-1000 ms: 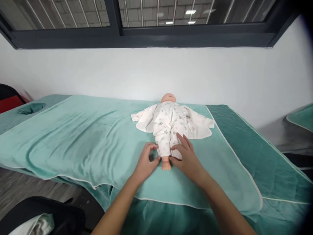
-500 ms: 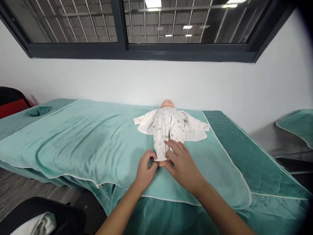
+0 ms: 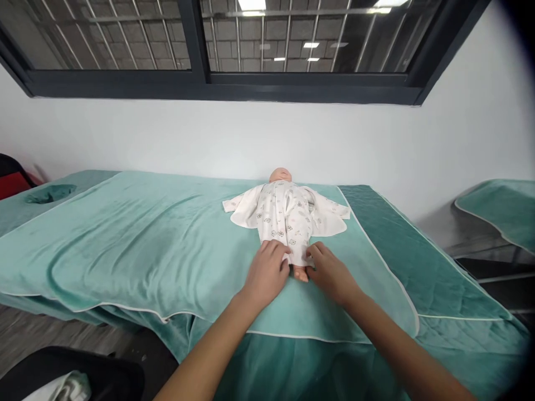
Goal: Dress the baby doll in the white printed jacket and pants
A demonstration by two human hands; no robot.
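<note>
A baby doll (image 3: 281, 175) lies on its back, its head by the wall and its feet toward me. White printed baby trousers (image 3: 276, 214) cover its legs, and a white baby top (image 3: 328, 220) is spread out beneath and beside it. My left hand (image 3: 267, 273) has its fingers curled at the inner side of the right-hand trouser cuff, over the other leg's end, which it hides. On the cuff's outer side, my right hand (image 3: 331, 273) pinches the cloth between thumb and fingers. One bare foot (image 3: 300, 273) sticks out between my hands.
A pale green blanket (image 3: 137, 239) covers the massage bed (image 3: 401, 256), which has a face hole (image 3: 50, 194) at its left end. Below left stands a black chair (image 3: 104, 373) with folded cloth (image 3: 69, 387) on it. Another green-covered surface (image 3: 501, 211) is at the right.
Both hands have moved right, from the left-hand trouser cuff to the right-hand one. The foot between them is now the right-hand one. The view has shifted slightly.
</note>
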